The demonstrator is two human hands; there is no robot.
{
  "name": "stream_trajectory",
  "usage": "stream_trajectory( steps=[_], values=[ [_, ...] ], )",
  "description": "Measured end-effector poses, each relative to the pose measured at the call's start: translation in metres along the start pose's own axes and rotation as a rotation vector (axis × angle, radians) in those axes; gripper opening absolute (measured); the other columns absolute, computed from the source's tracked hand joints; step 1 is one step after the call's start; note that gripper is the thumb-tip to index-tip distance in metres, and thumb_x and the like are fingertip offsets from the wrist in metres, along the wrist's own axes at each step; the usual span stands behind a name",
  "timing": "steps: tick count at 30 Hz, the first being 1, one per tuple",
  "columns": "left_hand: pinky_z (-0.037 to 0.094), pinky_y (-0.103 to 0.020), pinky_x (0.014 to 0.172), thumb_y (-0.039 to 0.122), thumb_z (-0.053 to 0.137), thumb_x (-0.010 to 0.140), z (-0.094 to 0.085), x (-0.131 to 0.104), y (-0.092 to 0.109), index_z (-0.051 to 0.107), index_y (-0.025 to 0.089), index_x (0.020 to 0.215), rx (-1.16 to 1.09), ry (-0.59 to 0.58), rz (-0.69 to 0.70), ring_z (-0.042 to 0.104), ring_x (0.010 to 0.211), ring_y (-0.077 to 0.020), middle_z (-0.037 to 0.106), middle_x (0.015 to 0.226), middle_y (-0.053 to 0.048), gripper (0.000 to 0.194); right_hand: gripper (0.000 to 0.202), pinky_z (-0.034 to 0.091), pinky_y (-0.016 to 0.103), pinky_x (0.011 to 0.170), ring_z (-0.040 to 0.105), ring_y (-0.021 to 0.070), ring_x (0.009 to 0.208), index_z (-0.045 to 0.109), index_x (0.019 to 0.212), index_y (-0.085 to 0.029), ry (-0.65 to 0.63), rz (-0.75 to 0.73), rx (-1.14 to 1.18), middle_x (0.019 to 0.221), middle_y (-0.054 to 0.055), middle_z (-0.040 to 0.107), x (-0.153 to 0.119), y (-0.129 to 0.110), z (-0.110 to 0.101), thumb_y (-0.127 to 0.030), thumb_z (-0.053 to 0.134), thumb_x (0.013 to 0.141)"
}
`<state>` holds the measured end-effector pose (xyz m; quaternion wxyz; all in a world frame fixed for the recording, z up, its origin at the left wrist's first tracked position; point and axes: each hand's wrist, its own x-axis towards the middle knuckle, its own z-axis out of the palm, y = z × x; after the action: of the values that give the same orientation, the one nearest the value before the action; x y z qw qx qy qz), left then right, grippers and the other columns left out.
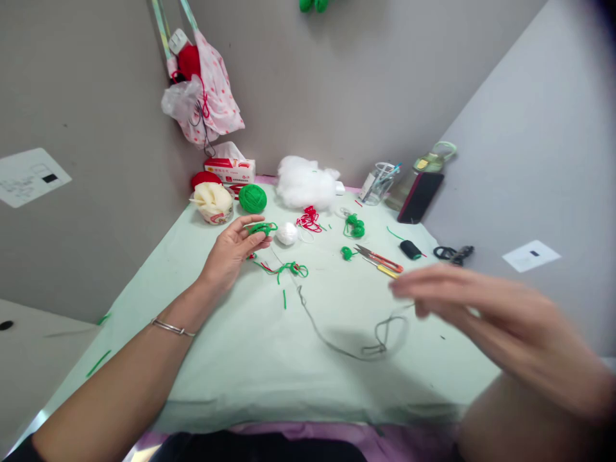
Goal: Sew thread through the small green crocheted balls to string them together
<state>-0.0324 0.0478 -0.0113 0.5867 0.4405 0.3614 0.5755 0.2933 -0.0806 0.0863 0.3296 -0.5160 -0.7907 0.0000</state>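
My left hand (233, 250) pinches a small green yarn piece (260, 228) between thumb and fingers, left of a white yarn ball (287, 233). My right hand (462, 298) is raised at the right, blurred, its fingers pressed together around a thin dark thread. That thread (332, 344) runs in loose loops across the table towards the left hand. Between the hands lie green and red yarn scraps (294, 269). Orange-handled scissors (385, 260) and a yellow-handled tool (386, 271) lie just beyond the right fingertips.
Along the back stand a tissue box (230, 171), green yarn ball (253, 199), white stuffing (308, 183), a glass jar (378, 186) and a phone (420, 197). A black thread spool (410, 249) and cable (453, 255) lie right. A polka-dot bag (219, 90) hangs back left.
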Motion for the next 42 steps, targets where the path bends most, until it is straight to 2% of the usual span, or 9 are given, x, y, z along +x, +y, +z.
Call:
stream_trajectory(
  steps=[3, 6, 9, 11, 15, 20, 32, 36, 42],
  values=[
    [0.057, -0.028, 0.086, 0.03, 0.086, 0.074, 0.006, -0.006, 0.007, 0.07, 0.021, 0.104, -0.059, -0.078, -0.052, 0.071, 0.081, -0.0126, 0.075, 0.09, 0.001, 0.035, 0.024, 0.051, 0.03, 0.061, 0.067, 0.0158, 0.062, 0.078, 0.103, -0.026, 0.152, 0.116, -0.197, 0.084, 0.003, 0.077, 0.02, 0.003, 0.004, -0.037, 0.057, 0.098],
    [0.056, -0.028, 0.089, 0.031, 0.084, 0.076, 0.011, -0.012, 0.009, 0.072, 0.02, 0.106, -0.068, -0.151, -0.106, 0.07, 0.083, -0.0127, 0.076, 0.096, -0.001, 0.034, 0.02, 0.05, 0.029, 0.059, 0.064, 0.015, 0.056, 0.073, 0.108, -0.024, 0.263, 0.225, -0.092, 0.068, -0.001, 0.07, 0.031, -0.006, 0.019, -0.032, 0.059, 0.097],
    [0.056, -0.031, 0.09, 0.032, 0.084, 0.076, 0.015, -0.016, 0.009, 0.073, 0.021, 0.107, -0.026, -0.193, -0.14, 0.071, 0.086, -0.0149, 0.075, 0.101, -0.003, 0.034, 0.01, 0.048, 0.029, 0.059, 0.061, 0.0152, 0.06, 0.07, 0.092, -0.024, 0.23, 0.119, 0.102, 0.072, 0.001, 0.067, 0.041, -0.026, 0.042, -0.03, 0.063, 0.096],
    [0.056, -0.033, 0.09, 0.032, 0.084, 0.076, 0.017, -0.018, 0.007, 0.074, 0.022, 0.107, 0.012, -0.201, -0.139, 0.071, 0.087, -0.0164, 0.075, 0.102, -0.004, 0.034, 0.012, 0.046, 0.03, 0.061, 0.059, 0.016, 0.066, 0.07, 0.084, -0.024, 0.208, -0.012, 0.088, 0.077, 0.003, 0.066, 0.047, -0.038, 0.057, -0.025, 0.065, 0.095],
    [0.056, -0.033, 0.088, 0.031, 0.083, 0.076, 0.019, -0.02, 0.003, 0.075, 0.023, 0.108, 0.08, -0.219, -0.091, 0.07, 0.088, -0.0174, 0.075, 0.105, -0.005, 0.034, 0.016, 0.042, 0.029, 0.063, 0.055, 0.0156, 0.071, 0.071, 0.087, -0.023, 0.096, -0.148, 0.049, 0.08, 0.004, 0.06, 0.053, -0.049, 0.083, -0.017, 0.059, 0.097],
    [0.054, -0.031, 0.083, 0.031, 0.083, 0.078, 0.016, -0.021, -0.001, 0.076, 0.025, 0.11, 0.157, -0.254, -0.048, 0.069, 0.087, -0.0166, 0.075, 0.107, -0.004, 0.033, 0.021, 0.039, 0.03, 0.064, 0.052, 0.0163, 0.073, 0.07, 0.091, -0.021, -0.009, -0.188, 0.031, 0.079, 0.005, 0.057, 0.049, -0.044, 0.104, -0.013, 0.052, 0.099],
    [0.055, -0.033, 0.082, 0.032, 0.082, 0.079, 0.017, -0.022, -0.001, 0.077, 0.024, 0.11, 0.217, -0.305, -0.056, 0.069, 0.085, -0.0184, 0.075, 0.096, -0.004, 0.033, 0.024, 0.039, 0.029, 0.064, 0.051, 0.0162, 0.072, 0.069, 0.087, -0.02, -0.046, -0.213, -0.02, 0.078, 0.005, 0.054, 0.047, -0.036, 0.111, -0.014, 0.05, 0.1],
    [0.055, -0.033, 0.082, 0.031, 0.079, 0.082, 0.019, -0.024, 0.001, 0.075, 0.025, 0.113, 0.253, -0.354, -0.073, 0.069, 0.083, -0.0177, 0.074, 0.092, -0.003, 0.033, 0.019, 0.041, 0.028, 0.066, 0.054, 0.0146, 0.072, 0.071, 0.091, -0.019, -0.088, -0.153, 0.129, 0.08, 0.004, 0.056, 0.049, -0.034, 0.11, -0.016, 0.055, 0.1],
    [0.057, -0.032, 0.077, 0.025, 0.084, 0.073, 0.028, -0.028, 0.005, 0.067, 0.021, 0.094, 0.198, -0.279, -0.038, 0.068, 0.076, -0.0162, 0.071, 0.086, 0.0, 0.027, 0.014, 0.04, 0.026, 0.063, 0.053, 0.0121, 0.068, 0.074, 0.09, -0.021, -0.143, -0.024, 0.35, 0.078, 0.001, 0.056, 0.052, -0.025, 0.113, -0.014, 0.062, 0.094]
  ],
)
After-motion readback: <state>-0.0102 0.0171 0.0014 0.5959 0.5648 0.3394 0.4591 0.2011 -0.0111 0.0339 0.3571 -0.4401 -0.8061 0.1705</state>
